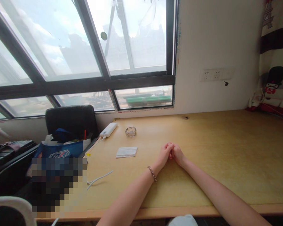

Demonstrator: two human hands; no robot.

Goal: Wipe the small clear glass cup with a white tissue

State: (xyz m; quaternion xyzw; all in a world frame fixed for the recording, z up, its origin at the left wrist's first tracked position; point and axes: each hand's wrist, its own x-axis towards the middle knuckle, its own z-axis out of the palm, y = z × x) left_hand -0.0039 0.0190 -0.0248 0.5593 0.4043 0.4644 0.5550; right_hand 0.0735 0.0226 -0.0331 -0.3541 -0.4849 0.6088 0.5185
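My left hand [166,153] and my right hand [178,154] rest together on the wooden table [226,157], fingers curled in and touching. Both are closed, and no object shows in them. A dark beaded bracelet [152,174] circles my left wrist. Left of my hands lies a flat white packet or folded tissue [126,152]. Behind it stands a small, clear or silvery ring-shaped object with a wavy rim [131,132]. At the table's left edge is a white power bank or power block [108,129] with a cable plugged into it.
A loose white cable [100,178] lies at the left front of the table. Beyond that edge, a black chair [72,121] carries a blue bag [61,152]. Behind are a window [136,40], wall sockets [211,74] and a patterned curtain [277,62] at right.
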